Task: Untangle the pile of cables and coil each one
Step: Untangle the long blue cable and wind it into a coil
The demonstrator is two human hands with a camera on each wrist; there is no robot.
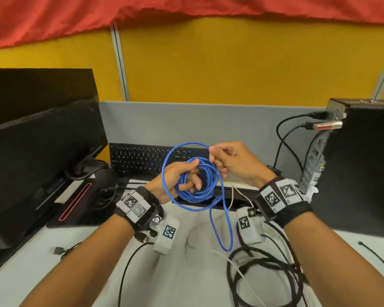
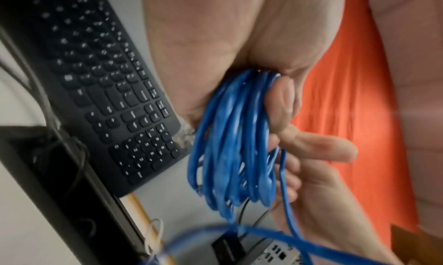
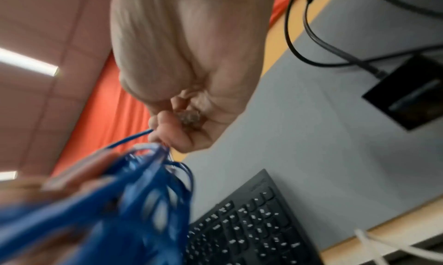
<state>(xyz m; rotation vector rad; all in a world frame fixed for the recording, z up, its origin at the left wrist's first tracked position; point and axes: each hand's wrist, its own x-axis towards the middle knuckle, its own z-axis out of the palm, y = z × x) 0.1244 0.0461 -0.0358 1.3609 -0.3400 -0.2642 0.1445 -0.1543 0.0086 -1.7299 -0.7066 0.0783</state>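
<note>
A blue cable (image 1: 197,180) is wound in several loops into a coil held above the desk in front of the keyboard. My left hand (image 1: 182,178) grips the coil, fingers curled through its middle; the left wrist view shows the blue cable (image 2: 230,140) bunched in my left hand (image 2: 275,106). My right hand (image 1: 226,159) pinches a loose strand at the coil's top right, where one wide loop arcs over. In the blurred right wrist view my right hand (image 3: 167,134) holds the blue cable (image 3: 134,193). A free length hangs down over my lap. Black cables (image 1: 266,275) and a thin white cable (image 1: 242,273) lie tangled at the lower right.
A black keyboard (image 1: 138,158) lies behind the hands. Black monitors (image 1: 38,147) stand at the left, and a black computer tower (image 1: 359,165) with plugged-in leads at the right. Another black cable (image 1: 129,262) trails over the desk edge at the lower left.
</note>
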